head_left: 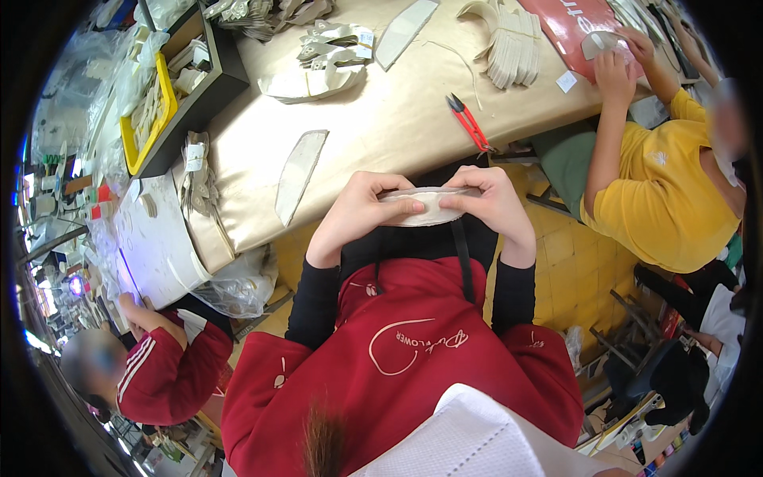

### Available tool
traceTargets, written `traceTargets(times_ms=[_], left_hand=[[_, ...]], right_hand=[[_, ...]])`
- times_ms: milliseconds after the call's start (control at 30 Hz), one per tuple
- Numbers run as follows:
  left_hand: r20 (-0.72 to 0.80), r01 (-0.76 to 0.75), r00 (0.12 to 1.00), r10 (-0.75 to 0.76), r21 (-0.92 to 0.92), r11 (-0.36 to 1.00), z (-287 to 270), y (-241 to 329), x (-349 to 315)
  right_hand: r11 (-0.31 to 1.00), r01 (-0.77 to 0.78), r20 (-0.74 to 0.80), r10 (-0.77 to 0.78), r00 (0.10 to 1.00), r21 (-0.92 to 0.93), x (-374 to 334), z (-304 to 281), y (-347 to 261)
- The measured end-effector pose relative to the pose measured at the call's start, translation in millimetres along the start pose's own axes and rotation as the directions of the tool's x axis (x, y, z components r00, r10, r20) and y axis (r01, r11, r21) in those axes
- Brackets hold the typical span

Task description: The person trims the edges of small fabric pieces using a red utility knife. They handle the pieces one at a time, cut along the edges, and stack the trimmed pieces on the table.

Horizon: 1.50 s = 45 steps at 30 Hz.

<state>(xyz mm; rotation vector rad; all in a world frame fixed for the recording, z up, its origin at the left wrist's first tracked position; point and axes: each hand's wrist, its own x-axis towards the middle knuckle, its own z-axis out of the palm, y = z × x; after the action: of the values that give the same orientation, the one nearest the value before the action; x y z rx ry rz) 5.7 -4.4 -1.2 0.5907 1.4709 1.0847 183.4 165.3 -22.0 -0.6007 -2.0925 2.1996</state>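
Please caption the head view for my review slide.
Left hand and right hand hold a pale, curved, fabric-like piece before a tan-covered table bearing red-handled snips.

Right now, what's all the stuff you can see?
Table: 1, tan-covered, top centre
Held curved piece: 1, off-white, centre
Loose pieces: 2, off-white, on table
Bundles: at least 4, pale, on table
Snips: 1, red, table's near edge
Tray: 1, yellow, upper left
Sheet: 1, red, upper right
Co-workers: at least 3, tops yellow, dark red, white, at sides
Floor: 1, yellow, right
Rim clutter: uncountable, mixed colours, sides
Garment: 1, dark red, bottom centre
Left hand: 1, bare, piece's left end
Right hand: 1, bare, piece's right end
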Motion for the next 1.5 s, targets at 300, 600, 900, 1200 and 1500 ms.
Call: traceTargets(times_ms=[300, 600, 900, 1200, 1500], left_hand=[[-0.022, 0.046, 0.998, -0.051, -0.181, 0.982, -11.5, -4.3, -4.5], [-0.103, -0.009, 0.995, -0.009, -0.179, 0.984, -29.8, -10.1, -2.7], [-0.135, -0.050, 0.991, 0.023, -0.201, 0.978, -29.3, -16.4, -2.1], [-0.506, -0.051, 0.653, 0.564, 0.713, 0.699, -29.3, -39.0, 14.0], [-0.701, -0.269, 0.345, 0.624, 0.562, 0.782, -8.6, -18.2, 16.3]], right_hand=[[0.942, -0.083, 0.034, 0.076, 0.997, 0.324, -2.8, 6.3, 10.6], [0.987, 0.016, -0.201, 0.017, 0.979, 0.161, 3.4, 9.8, 16.3], [0.981, -0.042, -0.103, 0.063, 0.993, 0.192, 13.3, 8.0, 16.8], [0.713, 0.039, -0.452, -0.485, 0.749, -0.700, 50.4, 20.2, 8.7], [0.243, -0.054, -0.186, -0.560, 0.807, -0.969, 129.2, 57.0, 22.0]])
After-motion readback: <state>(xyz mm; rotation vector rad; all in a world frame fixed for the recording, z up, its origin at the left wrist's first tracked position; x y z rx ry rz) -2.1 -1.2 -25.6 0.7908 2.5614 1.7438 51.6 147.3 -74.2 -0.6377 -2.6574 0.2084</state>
